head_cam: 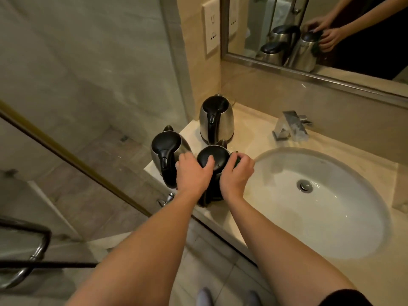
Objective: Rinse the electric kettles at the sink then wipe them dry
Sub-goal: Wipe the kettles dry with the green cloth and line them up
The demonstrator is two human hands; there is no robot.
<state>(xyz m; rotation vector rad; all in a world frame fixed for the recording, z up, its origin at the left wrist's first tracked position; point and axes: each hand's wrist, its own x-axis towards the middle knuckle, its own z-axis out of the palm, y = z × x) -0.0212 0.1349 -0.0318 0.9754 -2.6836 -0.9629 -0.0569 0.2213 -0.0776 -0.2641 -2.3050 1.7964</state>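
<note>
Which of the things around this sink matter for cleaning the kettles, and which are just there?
Part of the job:
- near kettle, with the left hand and right hand on it
- left kettle
- back kettle
- sink basin
- tap

Just there:
- mirror
- wall socket
- glass shower door
- metal rail

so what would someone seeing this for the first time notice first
Probably both hands, the left hand and right hand, closed around the nearest kettle at the counter's front edge. Two more steel kettles stand there: one to its left, one behind. To the right lies the white sink, faucet not running.
</note>
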